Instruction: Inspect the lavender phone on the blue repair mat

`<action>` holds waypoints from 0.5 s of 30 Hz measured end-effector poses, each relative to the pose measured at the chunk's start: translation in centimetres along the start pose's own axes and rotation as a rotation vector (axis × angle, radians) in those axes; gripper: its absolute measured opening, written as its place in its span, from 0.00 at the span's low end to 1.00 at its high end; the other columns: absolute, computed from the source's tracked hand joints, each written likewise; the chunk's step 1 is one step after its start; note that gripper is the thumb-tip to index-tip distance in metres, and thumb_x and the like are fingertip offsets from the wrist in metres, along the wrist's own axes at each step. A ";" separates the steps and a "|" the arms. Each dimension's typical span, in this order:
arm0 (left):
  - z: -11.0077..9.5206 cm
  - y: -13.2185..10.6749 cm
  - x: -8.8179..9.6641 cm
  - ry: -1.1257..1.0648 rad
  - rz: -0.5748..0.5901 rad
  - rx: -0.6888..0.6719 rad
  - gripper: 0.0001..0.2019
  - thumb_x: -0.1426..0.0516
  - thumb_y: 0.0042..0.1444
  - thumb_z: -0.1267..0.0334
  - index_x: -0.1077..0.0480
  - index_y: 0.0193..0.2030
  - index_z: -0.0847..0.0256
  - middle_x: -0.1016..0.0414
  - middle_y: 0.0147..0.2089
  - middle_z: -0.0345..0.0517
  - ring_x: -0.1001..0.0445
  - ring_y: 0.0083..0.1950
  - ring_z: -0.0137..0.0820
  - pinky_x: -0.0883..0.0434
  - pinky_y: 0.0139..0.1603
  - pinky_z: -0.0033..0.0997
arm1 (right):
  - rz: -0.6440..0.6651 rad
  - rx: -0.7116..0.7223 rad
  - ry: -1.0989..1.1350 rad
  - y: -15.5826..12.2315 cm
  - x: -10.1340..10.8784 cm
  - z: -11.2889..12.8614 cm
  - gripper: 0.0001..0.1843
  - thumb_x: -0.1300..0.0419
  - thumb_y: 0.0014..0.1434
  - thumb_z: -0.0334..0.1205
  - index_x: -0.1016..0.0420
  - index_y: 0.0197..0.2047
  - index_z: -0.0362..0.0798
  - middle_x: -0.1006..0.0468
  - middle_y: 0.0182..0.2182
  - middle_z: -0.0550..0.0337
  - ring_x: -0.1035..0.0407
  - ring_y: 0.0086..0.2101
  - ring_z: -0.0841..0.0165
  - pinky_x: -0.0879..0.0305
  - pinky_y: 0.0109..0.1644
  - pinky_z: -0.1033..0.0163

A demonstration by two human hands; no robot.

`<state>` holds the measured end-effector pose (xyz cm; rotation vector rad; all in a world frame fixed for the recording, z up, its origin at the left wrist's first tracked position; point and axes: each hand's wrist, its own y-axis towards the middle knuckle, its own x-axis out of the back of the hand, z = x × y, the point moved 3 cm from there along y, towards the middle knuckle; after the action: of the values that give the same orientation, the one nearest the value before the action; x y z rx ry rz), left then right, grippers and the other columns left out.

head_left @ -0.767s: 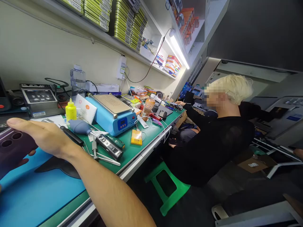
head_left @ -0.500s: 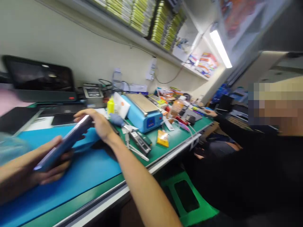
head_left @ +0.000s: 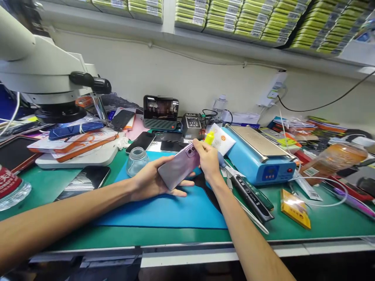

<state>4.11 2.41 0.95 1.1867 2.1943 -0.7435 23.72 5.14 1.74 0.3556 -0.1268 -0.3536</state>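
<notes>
Holding: both hands on one phone (head_left: 178, 168). The lilac back faces up, with the camera cluster at the far end. It is held off the bench, above the far part of the blue mat (head_left: 164, 210), on a diagonal with the far end higher.

Left hand (head_left: 148, 182): palm under the near end, thumb along the near long edge, fingers wrapped beneath, closed on the phone.
Right hand (head_left: 207, 160): thumb and fingertips pinched on the far end by the cameras, also closed on the phone. Both bare forearms come in from the bottom edge.

Surroundings:
- The mat lies on the green bench (head_left: 322, 230).
- A clear glass jar (head_left: 136, 160) stands at the mat's far left corner, just beside the left hand.
- A black phone (head_left: 84, 179) lies flat left of the mat.
- A microscope (head_left: 43, 74) is at far left on a white base, with orange packets stacked on the base.
- A yellow bottle (head_left: 209, 136) is just behind the right hand and partly hidden by it.
- A blue heater (head_left: 258, 156) with a metal top plate stands right of the right hand.
- A black tool (head_left: 252, 193) and tweezers (head_left: 253, 219) lie right of the mat, near the right forearm.
- A yellow box (head_left: 295, 203) lies flat in front of the heater.
- A small screen (head_left: 161, 109) stands at the wall behind the phone.
- Green boxes (head_left: 234, 17) fill the shelf above.
</notes>
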 end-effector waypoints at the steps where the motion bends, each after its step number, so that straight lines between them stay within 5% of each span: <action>1: 0.0 0.0 0.0 -0.002 0.003 -0.011 0.28 0.49 0.73 0.48 0.31 0.71 0.63 0.34 0.73 0.61 0.27 0.68 0.55 0.20 0.57 0.49 | -0.029 0.020 -0.004 0.0 0.1 0.2 0.28 0.35 0.57 0.65 0.21 0.29 0.45 0.24 0.29 0.57 0.32 0.29 0.73 0.34 0.34 0.66; 3: 0.0 0.0 0.1 0.003 0.006 -0.025 0.26 0.47 0.73 0.49 0.30 0.71 0.61 0.35 0.74 0.59 0.29 0.69 0.56 0.21 0.60 0.53 | -0.065 0.021 0.004 0.0 0.2 0.3 0.26 0.33 0.56 0.64 0.16 0.32 0.45 0.19 0.34 0.55 0.29 0.36 0.70 0.32 0.44 0.64; 8: 0.1 0.0 0.1 0.098 -0.060 -0.037 0.28 0.46 0.73 0.49 0.33 0.72 0.64 0.34 0.72 0.63 0.26 0.66 0.55 0.19 0.60 0.50 | -0.067 -0.015 0.010 0.2 0.3 -0.3 0.27 0.32 0.54 0.65 0.14 0.35 0.46 0.17 0.38 0.53 0.26 0.41 0.65 0.33 0.49 0.61; 15: 0.7 -0.8 0.9 0.235 -0.244 -0.042 0.28 0.42 0.70 0.48 0.29 0.66 0.70 0.23 0.60 0.67 0.18 0.55 0.50 0.17 0.55 0.46 | -0.038 -0.010 -0.118 0.1 -0.1 -1.2 0.26 0.42 0.61 0.60 0.18 0.31 0.46 0.18 0.34 0.56 0.28 0.37 0.68 0.37 0.44 0.63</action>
<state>3.17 2.08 -0.03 1.0411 2.5698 -0.6782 23.90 5.63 0.66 0.3277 -0.2339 -0.4129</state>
